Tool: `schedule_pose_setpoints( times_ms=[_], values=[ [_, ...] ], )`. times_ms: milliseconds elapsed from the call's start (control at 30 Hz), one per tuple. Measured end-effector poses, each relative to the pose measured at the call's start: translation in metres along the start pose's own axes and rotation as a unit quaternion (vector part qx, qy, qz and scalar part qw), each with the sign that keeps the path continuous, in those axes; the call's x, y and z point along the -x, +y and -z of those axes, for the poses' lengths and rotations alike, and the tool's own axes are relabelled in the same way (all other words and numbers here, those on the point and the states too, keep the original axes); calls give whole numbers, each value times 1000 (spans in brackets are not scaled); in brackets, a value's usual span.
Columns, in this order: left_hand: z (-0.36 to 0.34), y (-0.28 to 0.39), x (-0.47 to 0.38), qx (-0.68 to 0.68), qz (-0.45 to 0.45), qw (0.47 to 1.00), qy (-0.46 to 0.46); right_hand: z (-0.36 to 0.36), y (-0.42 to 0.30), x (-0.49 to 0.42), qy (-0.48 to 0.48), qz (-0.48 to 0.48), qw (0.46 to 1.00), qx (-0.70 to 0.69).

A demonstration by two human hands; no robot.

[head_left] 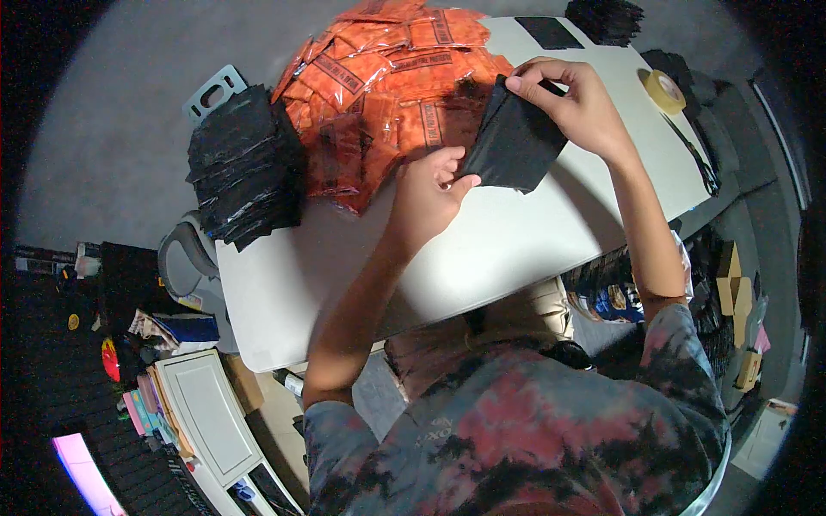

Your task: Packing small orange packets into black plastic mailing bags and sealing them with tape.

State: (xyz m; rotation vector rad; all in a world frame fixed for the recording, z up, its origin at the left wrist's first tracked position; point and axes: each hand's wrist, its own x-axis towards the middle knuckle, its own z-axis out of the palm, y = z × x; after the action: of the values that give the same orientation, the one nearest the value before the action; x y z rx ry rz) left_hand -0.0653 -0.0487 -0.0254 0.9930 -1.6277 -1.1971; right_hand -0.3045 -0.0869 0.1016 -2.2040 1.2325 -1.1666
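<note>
A flat black plastic packet (516,142) is held up over the white table (503,235). My right hand (568,97) pinches its top edge between thumb and fingers. At its lower left edge is my left hand (435,193), thumb and fingertips closed on that side. Just behind and to the left lies a large heap of orange packets in clear plastic (419,77), each with a dark printed strip. Whether anything is inside the black packet cannot be seen.
A tall stack of black packets (245,168) stands on the left, beside a light blue plate with cut-out slots (214,93). At the far right are a black sheet (548,32), another black stack (606,20), a yellow tape roll (664,91) and scissors (700,161). A grey chair (187,248) adjoins the left edge.
</note>
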Motion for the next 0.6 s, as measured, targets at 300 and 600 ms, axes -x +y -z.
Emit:
schedule_pose_setpoints(
  times_ms=[300, 600],
  values=[
    [-2, 20, 7, -85, -28, 996, 10, 7, -25, -3, -35, 28, 998, 44],
    [-13, 17, 4, -20, -101, 994, 41, 4, -24, -4, -18, 2, 1000, -6]
  ],
)
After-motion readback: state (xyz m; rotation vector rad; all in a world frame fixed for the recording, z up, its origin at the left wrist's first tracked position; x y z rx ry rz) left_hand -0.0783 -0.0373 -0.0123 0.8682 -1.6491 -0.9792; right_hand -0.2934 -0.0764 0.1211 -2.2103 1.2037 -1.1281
